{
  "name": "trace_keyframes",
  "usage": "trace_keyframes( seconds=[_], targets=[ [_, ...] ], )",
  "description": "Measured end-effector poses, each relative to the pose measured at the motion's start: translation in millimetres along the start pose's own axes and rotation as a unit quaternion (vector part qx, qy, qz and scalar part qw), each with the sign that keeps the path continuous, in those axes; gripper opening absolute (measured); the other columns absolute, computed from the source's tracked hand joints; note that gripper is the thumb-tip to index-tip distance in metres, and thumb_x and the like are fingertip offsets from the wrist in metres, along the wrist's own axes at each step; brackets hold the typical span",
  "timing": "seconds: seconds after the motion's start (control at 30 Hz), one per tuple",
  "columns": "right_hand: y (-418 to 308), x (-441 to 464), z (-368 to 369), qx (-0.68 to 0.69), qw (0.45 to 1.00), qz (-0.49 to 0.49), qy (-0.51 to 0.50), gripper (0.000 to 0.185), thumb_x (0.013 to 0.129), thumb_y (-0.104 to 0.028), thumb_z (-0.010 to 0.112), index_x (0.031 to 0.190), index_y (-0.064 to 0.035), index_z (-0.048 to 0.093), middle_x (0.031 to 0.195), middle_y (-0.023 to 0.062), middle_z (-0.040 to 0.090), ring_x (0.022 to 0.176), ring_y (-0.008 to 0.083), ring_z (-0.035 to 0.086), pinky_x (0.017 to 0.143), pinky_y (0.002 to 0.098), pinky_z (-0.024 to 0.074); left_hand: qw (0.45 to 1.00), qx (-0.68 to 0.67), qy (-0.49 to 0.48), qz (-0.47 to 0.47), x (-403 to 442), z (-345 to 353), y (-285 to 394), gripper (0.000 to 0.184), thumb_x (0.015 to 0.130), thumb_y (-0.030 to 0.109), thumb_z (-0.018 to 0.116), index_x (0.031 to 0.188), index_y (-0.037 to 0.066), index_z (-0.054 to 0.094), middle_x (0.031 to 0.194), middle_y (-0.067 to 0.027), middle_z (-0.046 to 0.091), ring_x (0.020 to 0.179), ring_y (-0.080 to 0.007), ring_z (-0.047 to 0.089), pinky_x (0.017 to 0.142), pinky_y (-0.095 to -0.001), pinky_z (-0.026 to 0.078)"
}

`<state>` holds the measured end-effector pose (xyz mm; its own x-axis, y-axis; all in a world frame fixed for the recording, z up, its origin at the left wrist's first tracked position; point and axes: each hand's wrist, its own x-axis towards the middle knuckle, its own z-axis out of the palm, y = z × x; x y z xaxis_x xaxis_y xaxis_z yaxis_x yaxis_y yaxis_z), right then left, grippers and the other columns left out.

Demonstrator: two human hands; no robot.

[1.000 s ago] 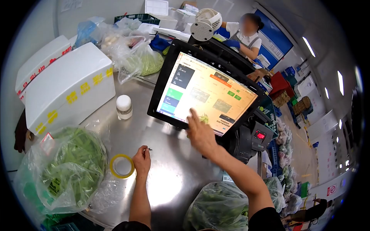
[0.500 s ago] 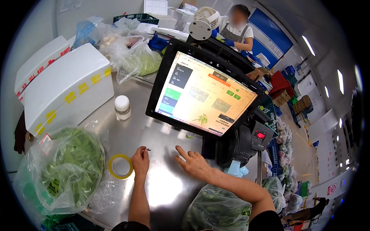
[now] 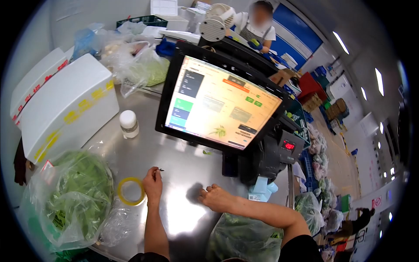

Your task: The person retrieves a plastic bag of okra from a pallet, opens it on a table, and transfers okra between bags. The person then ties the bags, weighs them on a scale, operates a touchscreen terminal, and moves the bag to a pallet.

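My left hand (image 3: 152,187) is closed in a pinch above the metal table. A small dark sliver (image 3: 161,170) sticks out at its fingertips, too small to name. Just left of that hand lies a yellow-rimmed tape roll (image 3: 120,192), flat on the table. My right hand (image 3: 215,198) hovers over the table with its fingers curled in and nothing visible in them; their undersides are hidden. Below my right forearm rests a clear bag of green vegetables (image 3: 240,236). Beyond the hands, a small green leaf scrap (image 3: 206,152) lies near the foot of the lit monitor (image 3: 214,102).
At left, a large clear bag of leafy greens (image 3: 80,192) stands before white foam boxes (image 3: 70,105). A white-capped jar (image 3: 129,124) is behind the tape. A black device with red digits (image 3: 286,146) and light-blue paper (image 3: 262,191) are at right. Another person (image 3: 258,30) works behind the monitor.
My right hand has gone from spread fingers to curled ones. My left hand keeps its pinch on the small dark sliver. The view has shifted slightly, moving the scene left.
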<state>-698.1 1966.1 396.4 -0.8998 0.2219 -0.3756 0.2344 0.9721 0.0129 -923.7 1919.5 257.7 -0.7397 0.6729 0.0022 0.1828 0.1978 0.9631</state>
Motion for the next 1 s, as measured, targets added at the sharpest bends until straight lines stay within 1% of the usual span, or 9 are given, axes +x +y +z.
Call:
trace_keyframes(
  seconds=[0.07, 0.17, 0.27, 0.37, 0.57, 0.63, 0.67, 0.77, 1.0],
  targets=[
    [0, 0, -4, -0.004, 0.999, -0.004, -0.041, 0.018, 0.074, -0.011, 0.057, 0.086, -0.0047, 0.069, 0.091, 0.0103, 0.063, 0.087, 0.0259, 0.063, 0.078, 0.0389, 0.0476, 1.000, -0.017, -0.003, -0.008, -2, -1, 8, 0.018, 0.091, 0.013, 0.059, 0.101, -0.001, 0.064, 0.069, -0.0089, 0.063, 0.058, -0.0145, 0.057, 0.057, -0.0292, 0.046],
    [-4, -6, -14, 0.007, 1.000, -0.004, -0.030, 0.013, 0.072, -0.011, 0.058, 0.074, -0.0040, 0.069, 0.087, 0.0101, 0.063, 0.086, 0.0258, 0.063, 0.077, 0.0388, 0.0470, 1.000, -0.016, -0.001, -0.001, -2, -1, 12, 0.017, 0.092, 0.013, 0.059, 0.101, 0.000, 0.064, 0.069, -0.0069, 0.063, 0.058, -0.0127, 0.055, 0.057, -0.0282, 0.045],
    [-8, -11, -21, 0.003, 0.999, -0.003, -0.050, 0.013, 0.071, -0.012, 0.058, 0.072, -0.0050, 0.069, 0.087, 0.0102, 0.064, 0.085, 0.0256, 0.063, 0.076, 0.0383, 0.0462, 1.000, 0.008, 0.006, 0.016, -4, -4, 21, 0.018, 0.091, 0.013, 0.059, 0.101, -0.001, 0.065, 0.069, -0.0069, 0.063, 0.058, -0.0126, 0.056, 0.057, -0.0281, 0.045],
    [-9, -18, -10, -0.023, 1.000, -0.003, -0.011, 0.011, 0.071, -0.014, 0.061, 0.068, -0.0087, 0.069, 0.077, 0.0078, 0.064, 0.080, 0.0239, 0.063, 0.073, 0.0367, 0.0456, 1.000, 0.000, 0.003, 0.016, -2, -4, 15, 0.018, 0.091, 0.013, 0.059, 0.101, -0.001, 0.065, 0.069, -0.0072, 0.063, 0.058, -0.0129, 0.056, 0.057, -0.0282, 0.046],
    [-6, -37, -5, -0.002, 1.000, -0.003, -0.013, 0.011, 0.072, -0.016, 0.061, 0.067, -0.0106, 0.070, 0.074, 0.0078, 0.065, 0.077, 0.0240, 0.063, 0.072, 0.0370, 0.0447, 1.000, 0.008, 0.008, 0.025, -3, -3, 14, 0.018, 0.091, 0.013, 0.059, 0.101, 0.000, 0.065, 0.070, -0.0095, 0.064, 0.058, -0.0154, 0.058, 0.058, -0.0293, 0.047],
    [-6, -45, -10, 0.008, 1.000, 0.001, 0.002, 0.012, 0.072, -0.017, 0.061, 0.066, -0.0108, 0.070, 0.074, 0.0074, 0.065, 0.077, 0.0236, 0.063, 0.071, 0.0371, 0.0446, 0.999, 0.026, 0.018, 0.043, -3, -3, 16, 0.018, 0.090, 0.013, 0.059, 0.100, -0.001, 0.066, 0.071, -0.0104, 0.065, 0.059, -0.0165, 0.059, 0.058, -0.0299, 0.047],
    [-7, -49, -12, 0.014, 1.000, 0.003, 0.010, 0.012, 0.072, -0.017, 0.061, 0.066, -0.0109, 0.070, 0.075, 0.0073, 0.065, 0.076, 0.0234, 0.063, 0.071, 0.0371, 0.0446, 0.999, 0.022, 0.017, 0.037, -3, -2, 16, 0.018, 0.090, 0.013, 0.059, 0.100, -0.001, 0.066, 0.071, -0.0106, 0.065, 0.059, -0.0169, 0.059, 0.059, -0.0301, 0.047],
    [-5, -57, -17, 0.018, 1.000, 0.011, -0.022, 0.021, 0.077, -0.027, 0.063, 0.073, -0.0078, 0.069, 0.080, 0.0085, 0.064, 0.080, 0.0269, 0.062, 0.074, 0.0380, 0.0446, 0.999, 0.019, 0.013, 0.025, -3, -2, 17, 0.018, 0.090, 0.013, 0.059, 0.099, -0.001, 0.066, 0.072, -0.0111, 0.066, 0.059, -0.0177, 0.059, 0.059, -0.0304, 0.047],
    [-6, -72, -22, -0.027, 0.999, 0.023, 0.002, 0.014, 0.074, -0.017, 0.058, 0.070, -0.0068, 0.066, 0.077, 0.0082, 0.062, 0.078, 0.0239, 0.062, 0.071, 0.0360, 0.0447, 0.999, 0.019, 0.016, 0.040, -4, -2, 19, 0.018, 0.089, 0.012, 0.058, 0.099, -0.001, 0.065, 0.070, -0.0104, 0.065, 0.060, -0.0168, 0.059, 0.060, -0.0303, 0.047]
  ],
)
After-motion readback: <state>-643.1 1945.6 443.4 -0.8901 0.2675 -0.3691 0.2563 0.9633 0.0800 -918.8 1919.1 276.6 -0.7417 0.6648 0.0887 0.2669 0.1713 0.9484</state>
